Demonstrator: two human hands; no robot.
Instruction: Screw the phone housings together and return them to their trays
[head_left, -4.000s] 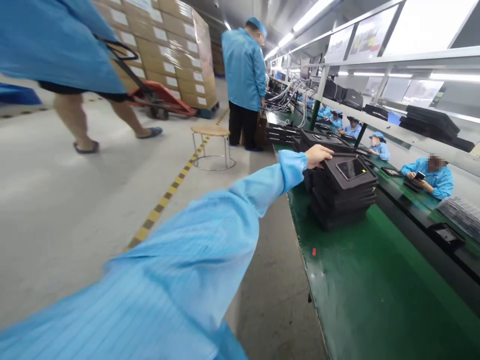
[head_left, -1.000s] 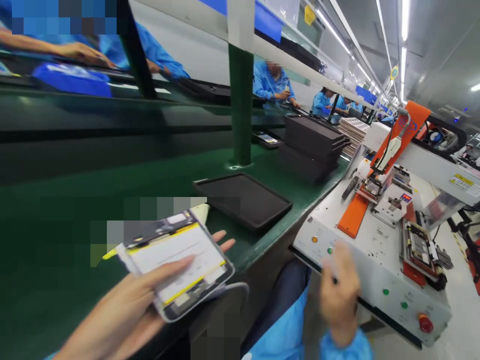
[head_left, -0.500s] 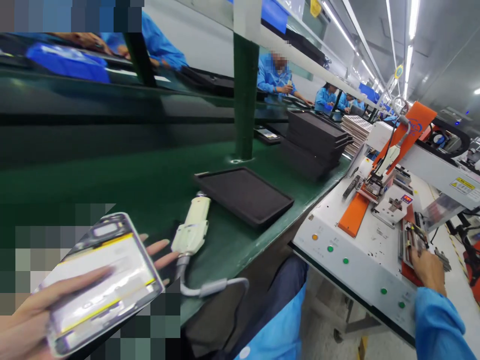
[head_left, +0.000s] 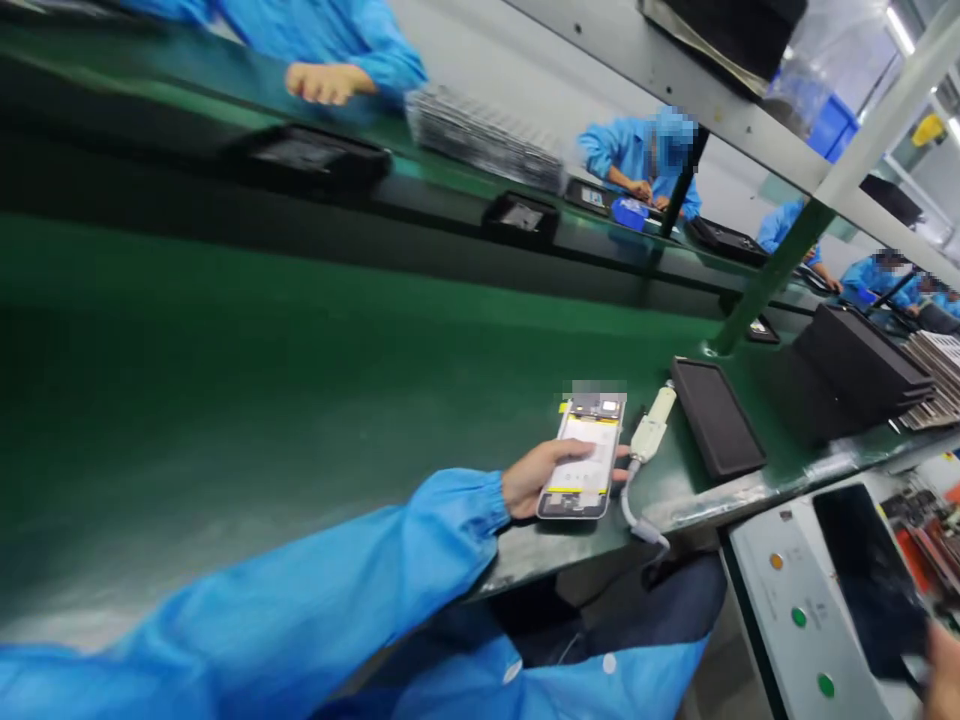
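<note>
My left hand [head_left: 536, 478] is closed around a smartphone [head_left: 589, 465] with its inside exposed: a white battery area, yellow strips and a dark board at the top. The thumb lies across it, and fingertips show past its right edge. Just right of these fingertips, a cream cable connector [head_left: 652, 425] with a grey cable lies on the bench. At the right edge, only part of my right hand [head_left: 943, 670] shows, blurred. It grips the lower end of a dark, flat phone screen [head_left: 870, 580], held over the white machine's front panel [head_left: 795, 590].
A black tray [head_left: 720, 420] lies beside the connector on the green bench [head_left: 300, 400]. Stacked black trays [head_left: 847, 375] stand behind it, near a slanting green post [head_left: 772, 275]. Co-workers in blue sit across a raised shelf carrying trays with phones [head_left: 521, 218].
My view has swung left. My right hand has come away from the machine's fixture and now has the dark screen. The left hand still holds the opened phone, now over the bench's front edge.
</note>
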